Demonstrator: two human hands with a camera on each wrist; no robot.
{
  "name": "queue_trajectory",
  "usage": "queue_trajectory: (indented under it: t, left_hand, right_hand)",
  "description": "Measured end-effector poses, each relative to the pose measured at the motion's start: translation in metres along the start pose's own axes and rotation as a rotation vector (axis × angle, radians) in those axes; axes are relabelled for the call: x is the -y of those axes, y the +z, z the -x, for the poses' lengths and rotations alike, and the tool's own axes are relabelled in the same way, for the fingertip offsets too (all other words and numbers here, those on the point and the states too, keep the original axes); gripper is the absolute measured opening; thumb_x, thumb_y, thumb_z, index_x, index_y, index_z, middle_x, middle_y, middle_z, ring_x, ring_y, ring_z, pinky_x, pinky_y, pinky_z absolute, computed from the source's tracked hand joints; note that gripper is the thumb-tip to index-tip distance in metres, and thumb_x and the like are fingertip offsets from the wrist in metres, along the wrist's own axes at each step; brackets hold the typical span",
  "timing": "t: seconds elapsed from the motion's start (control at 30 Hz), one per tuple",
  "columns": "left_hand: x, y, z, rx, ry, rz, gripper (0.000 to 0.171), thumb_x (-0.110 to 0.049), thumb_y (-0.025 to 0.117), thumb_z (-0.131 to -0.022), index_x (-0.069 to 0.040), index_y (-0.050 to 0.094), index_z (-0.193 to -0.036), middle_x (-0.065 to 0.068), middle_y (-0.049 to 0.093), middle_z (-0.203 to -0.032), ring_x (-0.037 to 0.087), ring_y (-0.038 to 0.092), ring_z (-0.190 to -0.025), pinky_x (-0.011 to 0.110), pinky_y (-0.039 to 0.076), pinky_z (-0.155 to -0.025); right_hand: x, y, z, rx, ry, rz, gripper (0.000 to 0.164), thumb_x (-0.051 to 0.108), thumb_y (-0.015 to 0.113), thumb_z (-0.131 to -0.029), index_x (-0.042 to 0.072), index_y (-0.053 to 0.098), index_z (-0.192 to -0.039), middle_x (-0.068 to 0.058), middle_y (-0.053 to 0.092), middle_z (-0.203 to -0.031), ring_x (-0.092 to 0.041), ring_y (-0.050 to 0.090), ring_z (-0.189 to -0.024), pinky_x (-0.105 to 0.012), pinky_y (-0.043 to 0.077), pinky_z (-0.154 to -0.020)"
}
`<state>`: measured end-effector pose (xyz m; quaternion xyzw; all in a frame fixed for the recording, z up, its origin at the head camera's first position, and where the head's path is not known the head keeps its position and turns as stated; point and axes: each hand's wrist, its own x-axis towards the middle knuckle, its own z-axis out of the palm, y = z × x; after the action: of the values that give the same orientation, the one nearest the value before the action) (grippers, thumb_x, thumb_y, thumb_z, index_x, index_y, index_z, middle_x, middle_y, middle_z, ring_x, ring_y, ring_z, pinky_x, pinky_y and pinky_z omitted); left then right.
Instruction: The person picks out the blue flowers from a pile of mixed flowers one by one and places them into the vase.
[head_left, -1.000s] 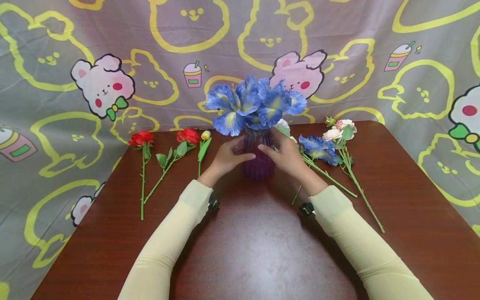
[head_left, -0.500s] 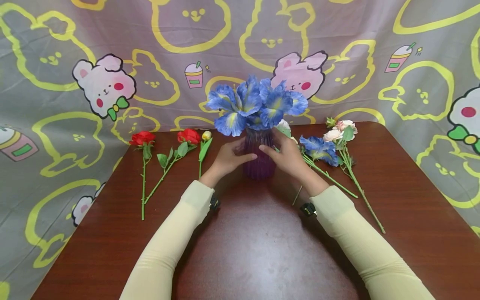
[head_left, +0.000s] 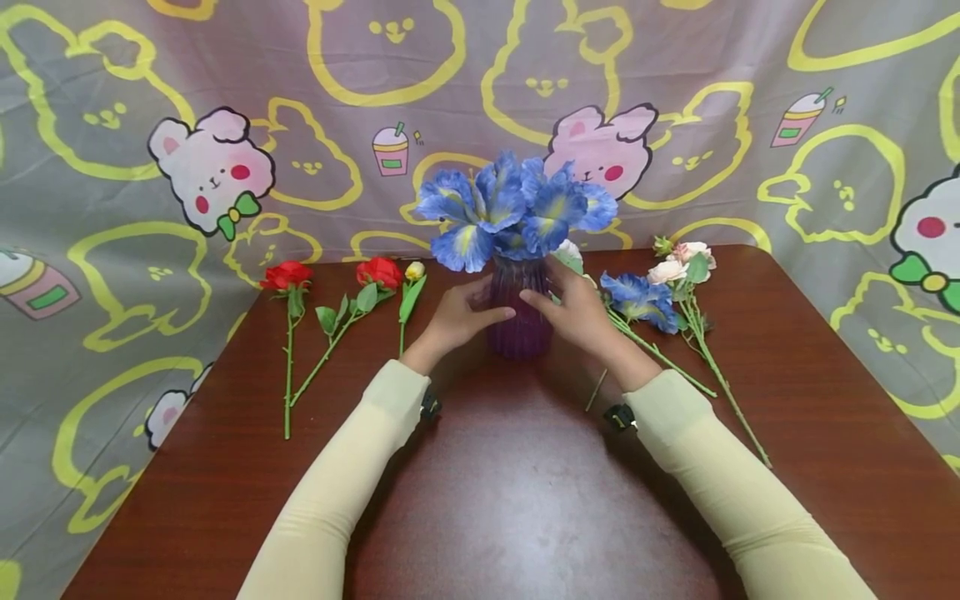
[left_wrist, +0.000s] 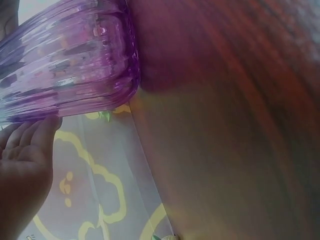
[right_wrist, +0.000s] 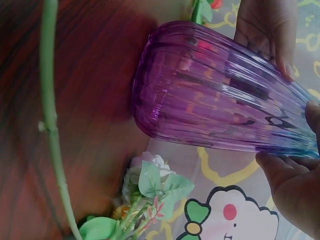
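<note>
A ribbed purple glass vase stands upright on the table, with blue irises spreading over its mouth. My left hand holds the vase from the left, its thumb at the front and its fingers reaching behind. From the opposite side my right hand grips it near the neck, the thumb lying across the glass. In the right wrist view the vase shows see-through walls, with fingers against both sides. The left wrist view shows fingertips of my left hand pressed to the vase's side.
Left on the brown table lie two red roses and a yellow tulip bud. At right are a loose blue iris, pale pink roses and a white flower. A patterned curtain hangs behind.
Both hands keep their hold on the vase, which stays in place. The whole view has shifted very slightly.
</note>
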<state>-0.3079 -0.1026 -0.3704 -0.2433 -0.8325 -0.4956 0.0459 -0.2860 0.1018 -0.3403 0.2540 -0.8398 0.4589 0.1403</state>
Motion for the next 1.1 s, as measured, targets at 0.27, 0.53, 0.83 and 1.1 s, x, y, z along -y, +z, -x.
queue_trajectory:
  t: [0.27, 0.53, 0.83, 1.1]
  left_hand:
    - [0.002, 0.002, 0.0, -0.005, -0.025, 0.014, 0.069, -0.046, 0.07, -0.068, -0.017, 0.048, -0.127, 0.001, 0.056, -0.117, 0.007, 0.052, -0.104, 0.026, 0.042, -0.085]
    - [-0.017, -0.003, 0.005, 0.007, -0.036, 0.02, 0.065, -0.031, 0.072, -0.073, -0.011, 0.045, -0.128, 0.007, 0.055, -0.117, 0.012, 0.052, -0.106, 0.028, 0.042, -0.086]
    - [-0.035, -0.006, 0.013, 0.028, -0.022, 0.043, 0.061, -0.021, 0.071, -0.075, -0.004, 0.044, -0.128, 0.013, 0.053, -0.118, 0.019, 0.051, -0.107, 0.034, 0.041, -0.087]
    - [-0.037, -0.006, 0.012, 0.022, -0.022, 0.031, 0.061, -0.022, 0.071, -0.075, -0.005, 0.045, -0.128, 0.012, 0.053, -0.118, 0.019, 0.051, -0.108, 0.033, 0.041, -0.087]
  right_hand:
    - [0.002, -0.017, 0.002, 0.036, 0.069, 0.044, 0.065, 0.039, 0.063, -0.079, 0.005, 0.041, -0.13, -0.01, 0.046, -0.128, -0.019, 0.046, -0.113, -0.034, 0.042, -0.087]
    - [0.0, -0.051, 0.012, 0.033, 0.163, 0.114, 0.064, 0.045, 0.063, -0.077, 0.011, 0.044, -0.128, -0.008, 0.051, -0.123, -0.023, 0.05, -0.108, -0.039, 0.042, -0.086]
    - [-0.016, -0.075, 0.032, 0.027, 0.267, 0.263, 0.051, 0.04, 0.065, -0.077, 0.004, 0.057, -0.112, -0.012, 0.06, -0.106, -0.028, 0.057, -0.093, -0.042, 0.044, -0.077]
    - [-0.035, -0.087, 0.051, 0.088, 0.309, 0.386, 0.039, 0.026, 0.066, -0.079, -0.003, 0.061, -0.105, -0.018, 0.062, -0.097, -0.031, 0.058, -0.089, -0.044, 0.043, -0.075]
